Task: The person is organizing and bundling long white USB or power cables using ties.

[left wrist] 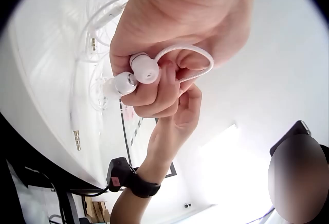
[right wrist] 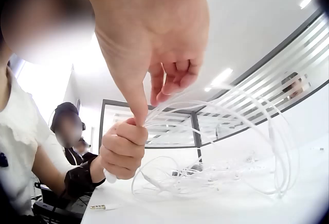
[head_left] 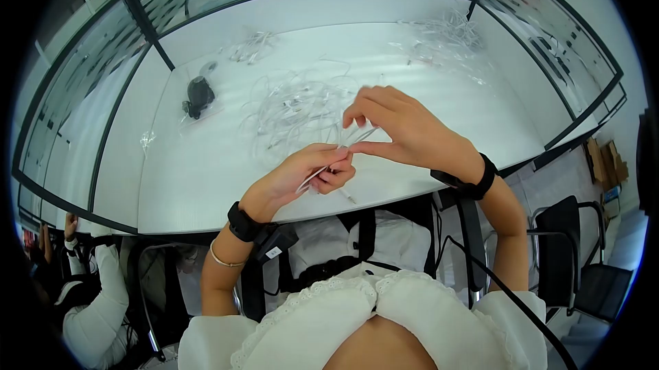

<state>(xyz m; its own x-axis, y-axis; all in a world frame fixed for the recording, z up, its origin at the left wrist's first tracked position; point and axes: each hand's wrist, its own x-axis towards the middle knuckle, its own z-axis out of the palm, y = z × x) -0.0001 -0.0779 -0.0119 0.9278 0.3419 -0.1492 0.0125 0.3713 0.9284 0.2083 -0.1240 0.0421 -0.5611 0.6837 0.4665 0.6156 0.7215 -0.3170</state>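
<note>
Two bare hands meet near the middle of the head view, over the front edge of the white worktop (head_left: 206,191). The left hand (head_left: 300,174) has its fingers curled round white earphone cable (head_left: 312,179); the right hand (head_left: 412,130) has a wide grip, its thumb straight and touching the cable beside the left fingertips, its other fingers bent above. Just beyond the hands, at the centre, lies a loose tangle of white cables (head_left: 295,106). A dark bundle in clear plastic (head_left: 199,95) sits at the left; more white cables in clear wrap lie at the upper left (head_left: 252,47) and upper right (head_left: 449,33).

In the left wrist view, two white earbuds (left wrist: 145,69) show left of centre, held in the left hand's closed grip, with a cable loop arching to their right. A metal plug (left wrist: 77,140) lies on the worktop at the lower left.

In the right wrist view, the right thumb comes down to the left fist, left of centre. Pale cable loops (right wrist: 280,152) spread to the right; whether the right fingers pinch any strand, I cannot tell.
</note>
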